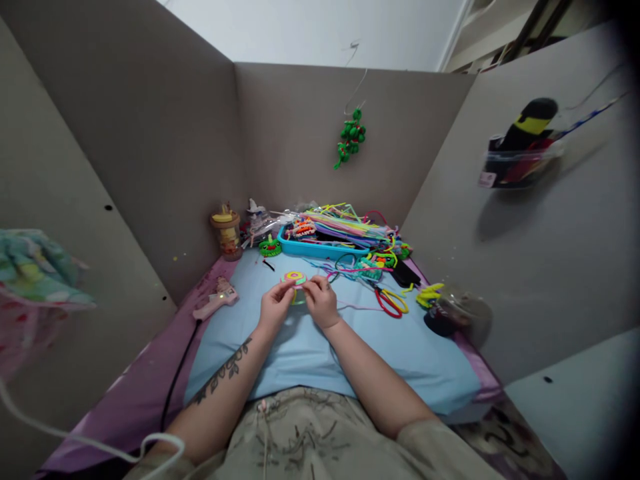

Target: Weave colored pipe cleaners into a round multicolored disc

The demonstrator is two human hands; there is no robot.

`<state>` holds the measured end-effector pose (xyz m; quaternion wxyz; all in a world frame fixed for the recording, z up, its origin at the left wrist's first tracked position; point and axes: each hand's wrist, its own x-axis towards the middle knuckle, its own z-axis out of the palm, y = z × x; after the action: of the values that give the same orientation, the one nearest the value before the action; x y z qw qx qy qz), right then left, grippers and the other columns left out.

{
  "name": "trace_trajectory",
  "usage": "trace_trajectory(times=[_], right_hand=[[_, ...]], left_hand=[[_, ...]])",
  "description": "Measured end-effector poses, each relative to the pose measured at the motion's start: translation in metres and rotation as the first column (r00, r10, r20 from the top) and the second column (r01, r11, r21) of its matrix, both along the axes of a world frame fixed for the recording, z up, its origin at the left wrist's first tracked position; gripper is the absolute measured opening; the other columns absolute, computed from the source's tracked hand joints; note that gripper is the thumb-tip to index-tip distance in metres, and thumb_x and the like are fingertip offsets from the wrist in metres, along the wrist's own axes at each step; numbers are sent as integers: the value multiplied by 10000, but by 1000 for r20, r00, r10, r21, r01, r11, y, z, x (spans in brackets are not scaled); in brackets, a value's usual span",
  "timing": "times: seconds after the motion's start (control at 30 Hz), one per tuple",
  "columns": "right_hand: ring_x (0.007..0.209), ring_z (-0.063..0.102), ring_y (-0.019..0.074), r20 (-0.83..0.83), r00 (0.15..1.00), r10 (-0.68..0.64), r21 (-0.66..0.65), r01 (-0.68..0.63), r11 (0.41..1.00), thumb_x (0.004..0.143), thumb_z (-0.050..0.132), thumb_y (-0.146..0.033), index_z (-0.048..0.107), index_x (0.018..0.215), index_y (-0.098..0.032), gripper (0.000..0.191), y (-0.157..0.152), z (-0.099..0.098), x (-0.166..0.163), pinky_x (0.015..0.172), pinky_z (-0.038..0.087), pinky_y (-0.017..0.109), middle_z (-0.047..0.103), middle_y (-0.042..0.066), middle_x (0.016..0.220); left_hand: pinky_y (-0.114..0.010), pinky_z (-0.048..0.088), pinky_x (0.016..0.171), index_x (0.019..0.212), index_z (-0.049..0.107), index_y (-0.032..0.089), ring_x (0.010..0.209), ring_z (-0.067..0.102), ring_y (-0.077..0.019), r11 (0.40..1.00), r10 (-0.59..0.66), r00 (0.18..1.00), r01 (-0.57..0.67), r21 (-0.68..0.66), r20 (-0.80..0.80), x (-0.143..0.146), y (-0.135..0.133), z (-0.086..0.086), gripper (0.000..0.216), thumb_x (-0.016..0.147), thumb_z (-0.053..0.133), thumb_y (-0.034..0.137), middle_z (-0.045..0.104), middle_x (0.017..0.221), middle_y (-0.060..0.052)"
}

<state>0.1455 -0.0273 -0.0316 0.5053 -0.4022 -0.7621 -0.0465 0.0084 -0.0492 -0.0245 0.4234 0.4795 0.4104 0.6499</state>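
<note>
Between my hands, above the blue table cover, is a small round coil of pipe cleaner [295,276] in pink, yellow and green. My left hand [277,304] pinches its left side between thumb and fingers. At its right edge the fingertips of my right hand [321,301] are pressed together, gripping the same coil. A green and yellow strand [299,299] hangs below it. From near my right hand a thin pink-purple strand [357,307] runs right, toward scissors [392,303] with red and yellow handles. My fingers hide part of the coil.
A blue tray [320,251] heaped with colourful pipe cleaners stands at the back. A pink glue gun [216,303] with a black cord lies left. A lidded cup [227,233] stands back left; a clear container [463,312] sits right. Grey panels [320,133] enclose the table.
</note>
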Motion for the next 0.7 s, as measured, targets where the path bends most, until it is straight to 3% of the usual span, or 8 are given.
trace_trajectory(times=[0.4,0.7], right_hand=[[896,529,172,-213,965,154,-100,-179,979,795,536,-222,613,854,-194,101,-4,5,-2,812,458,319,523,65,901],[816,551,158,-182,977,109,-58,-121,991,805,535,-242,642,829,-198,118,-2,3,-1,754,463,285,557,59,849]], left_hand=[[-332,474,828,943,661,135,894,627,-198,998,57,994,-53,46,-93,1,-1,-2,290,703,627,292,679,968,-97],[-319,473,830,955,671,151,891,625,-191,991,106,978,-89,99,-179,-2,2,-9,274,730,601,292,681,960,-85]])
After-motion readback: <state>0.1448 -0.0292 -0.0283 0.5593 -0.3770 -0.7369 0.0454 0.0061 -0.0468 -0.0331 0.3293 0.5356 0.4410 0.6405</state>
